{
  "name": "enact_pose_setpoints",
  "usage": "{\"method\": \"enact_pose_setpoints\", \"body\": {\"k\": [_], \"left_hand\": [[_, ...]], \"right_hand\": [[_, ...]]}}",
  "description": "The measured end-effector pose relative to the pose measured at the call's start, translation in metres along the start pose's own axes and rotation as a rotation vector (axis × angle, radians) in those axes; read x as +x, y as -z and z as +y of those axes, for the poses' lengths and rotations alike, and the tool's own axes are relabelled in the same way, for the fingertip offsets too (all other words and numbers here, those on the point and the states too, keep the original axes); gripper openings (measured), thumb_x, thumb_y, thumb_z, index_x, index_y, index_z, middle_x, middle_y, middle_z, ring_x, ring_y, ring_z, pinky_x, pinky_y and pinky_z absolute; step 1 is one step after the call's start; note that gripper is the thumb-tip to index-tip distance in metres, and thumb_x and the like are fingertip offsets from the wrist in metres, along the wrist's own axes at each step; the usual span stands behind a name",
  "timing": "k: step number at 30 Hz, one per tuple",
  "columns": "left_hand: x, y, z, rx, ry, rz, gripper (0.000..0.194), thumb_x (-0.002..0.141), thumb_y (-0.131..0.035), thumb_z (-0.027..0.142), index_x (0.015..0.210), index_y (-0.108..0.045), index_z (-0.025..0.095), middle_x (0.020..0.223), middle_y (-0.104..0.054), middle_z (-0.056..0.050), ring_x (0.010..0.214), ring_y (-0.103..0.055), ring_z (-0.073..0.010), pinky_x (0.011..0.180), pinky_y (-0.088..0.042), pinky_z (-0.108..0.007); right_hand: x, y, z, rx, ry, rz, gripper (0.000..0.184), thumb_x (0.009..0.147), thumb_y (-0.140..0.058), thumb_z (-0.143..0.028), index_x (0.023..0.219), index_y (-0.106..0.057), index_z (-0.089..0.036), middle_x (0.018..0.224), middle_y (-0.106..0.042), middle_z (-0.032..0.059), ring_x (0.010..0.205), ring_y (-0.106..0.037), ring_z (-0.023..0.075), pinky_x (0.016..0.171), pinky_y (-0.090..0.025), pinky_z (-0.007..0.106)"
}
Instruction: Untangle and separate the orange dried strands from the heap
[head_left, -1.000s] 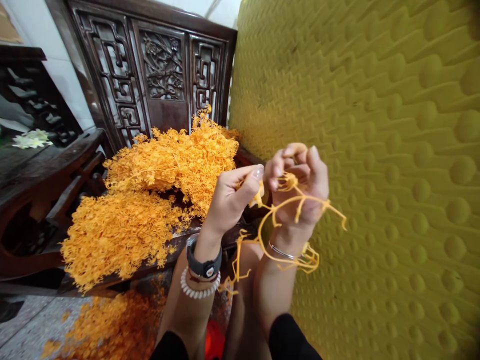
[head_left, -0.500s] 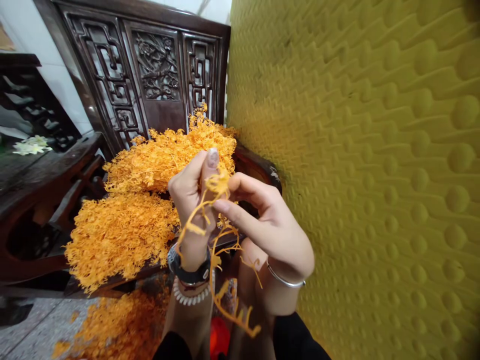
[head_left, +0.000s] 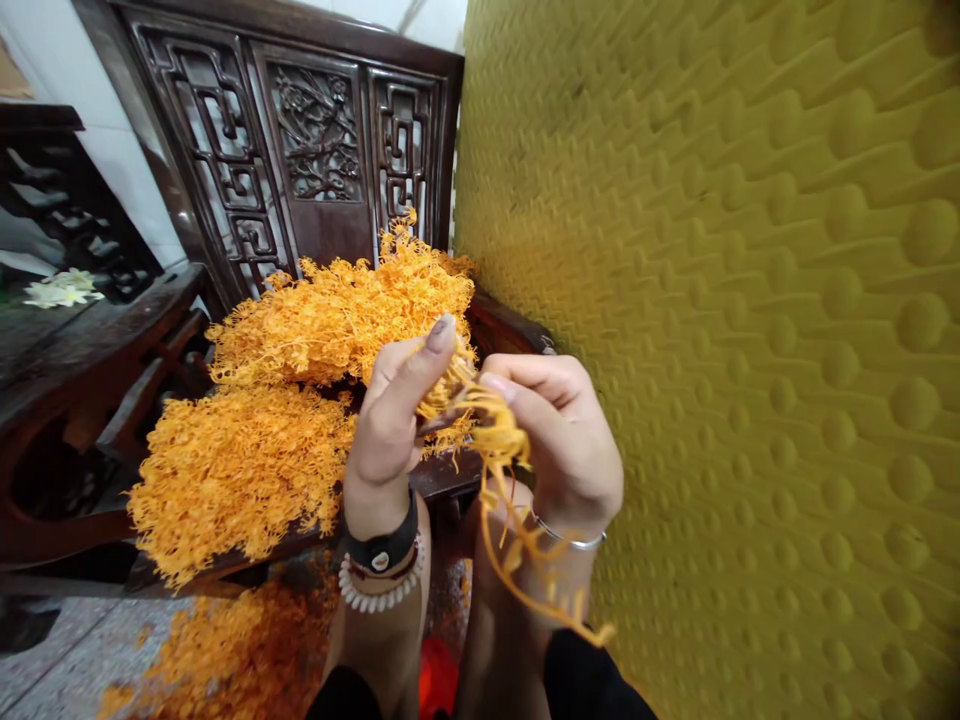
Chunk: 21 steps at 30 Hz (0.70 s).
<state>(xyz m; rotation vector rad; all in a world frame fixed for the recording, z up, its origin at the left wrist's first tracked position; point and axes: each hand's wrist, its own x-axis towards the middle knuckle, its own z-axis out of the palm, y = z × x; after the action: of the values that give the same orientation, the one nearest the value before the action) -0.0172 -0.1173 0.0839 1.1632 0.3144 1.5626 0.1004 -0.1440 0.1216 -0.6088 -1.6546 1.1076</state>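
My right hand [head_left: 566,440] pinches an orange, branched plastic-looking strand [head_left: 499,435] between thumb and forefinger. The strand's loose, twig-like end dangles below the hand, down past the silver bangle, and is partly blurred. My left hand [head_left: 394,415] is closed at the strand's upper end, its thumb raised and its curled fingertips close to the right fingertips. Exactly how the left fingers grip it is hidden. Behind both hands lies a large heap of similar orange pieces [head_left: 337,315], and a second heap [head_left: 240,470] is at its front left.
A dark carved wooden chair [head_left: 322,215] carries the heaps. More orange pieces [head_left: 232,650] lie on the floor. To the right stands a yellow embossed panel [head_left: 712,300]. White flowers [head_left: 64,290] rest on dark furniture at left. Something red [head_left: 437,675] shows between my legs.
The strand has moved right and turned, its dangling end swinging right. My left hand has shifted slightly right and its thumb now tilts that way. The heaps look the same.
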Motion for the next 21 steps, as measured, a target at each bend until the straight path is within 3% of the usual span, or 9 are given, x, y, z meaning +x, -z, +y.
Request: {"method": "enact_pose_setpoints", "body": {"k": [3,9,21], "left_hand": [[0.0,-0.011,0.003,-0.128,0.02,-0.065,0.042,0.086,-0.052,0.043,0.052,-0.044,0.019,0.045,-0.035,0.004,0.037,-0.029,-0.0063,0.035,-0.023,-0.025],[-0.002,-0.026,0.004,-0.136,-0.086,0.032,0.041,0.084,-0.057,0.037,0.052,-0.041,0.018,0.047,-0.035,0.004,0.039,-0.032,-0.0051,0.036,-0.023,-0.023],[-0.002,-0.031,0.0,-0.219,-0.092,0.136,0.042,0.079,-0.064,0.036,0.051,-0.041,0.016,0.049,-0.038,0.005,0.035,-0.03,-0.0018,0.029,-0.019,-0.018]], "right_hand": [[0.002,0.001,0.006,0.063,0.083,0.065,0.032,0.082,-0.056,-0.024,0.052,-0.048,-0.016,0.047,-0.038,-0.0055,0.042,-0.029,0.0041,0.043,-0.023,0.022],[0.005,-0.004,0.012,0.256,0.132,0.161,0.034,0.072,-0.059,-0.026,0.044,-0.042,-0.017,0.041,-0.033,-0.0054,0.039,-0.024,0.0052,0.04,-0.018,0.023],[0.019,-0.001,0.026,0.334,0.41,0.081,0.033,0.072,-0.049,-0.023,0.044,-0.032,-0.019,0.036,-0.023,-0.0078,0.032,-0.013,0.0037,0.034,-0.014,0.021]]}}
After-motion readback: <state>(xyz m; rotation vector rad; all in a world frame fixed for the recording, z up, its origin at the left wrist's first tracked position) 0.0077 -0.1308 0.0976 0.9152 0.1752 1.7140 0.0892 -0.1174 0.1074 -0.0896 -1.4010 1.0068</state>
